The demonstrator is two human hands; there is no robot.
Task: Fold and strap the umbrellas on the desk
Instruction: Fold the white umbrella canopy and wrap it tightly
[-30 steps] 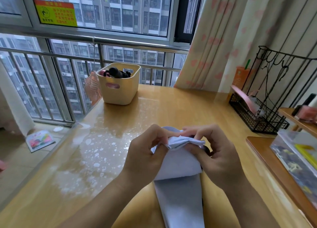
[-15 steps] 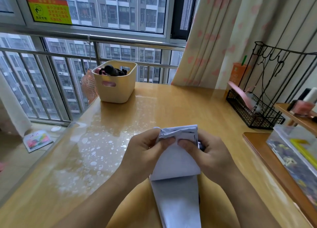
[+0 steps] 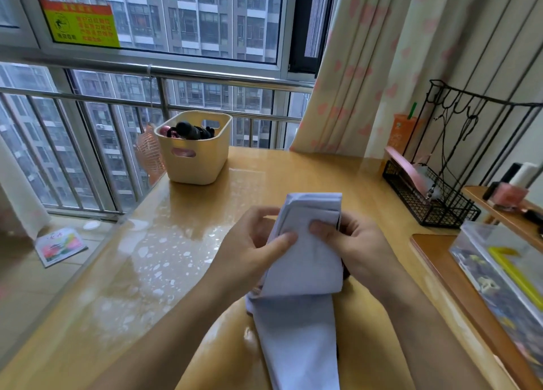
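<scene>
umbrella (image 3: 305, 260) cloth, pale lavender-white, is held up between both your hands over the near middle of the desk (image 3: 191, 228). its lower length runs toward you and out of view at the near edge. your left hand (image 3: 249, 254) pinches the left fold, thumb flat on the front and fingers curled behind. your right hand (image 3: 361, 248) does the same on the right, thumb pressed on the cloth beside a dark edge that may be strap or frame; i cannot tell which.

the fabric looks thin, soft and light, and smooth enough to slide, so the folds will likely spring loose unless you pin them. take hold at the layered top, where the pleats stack, and wrap around the stiffer core inside.

the desk top is glossy, slick-looking wood. a cream plastic basket (image 3: 199, 160) with rounded corners stands far left, and a black wire rack (image 3: 432, 204) stands at the right.
</scene>
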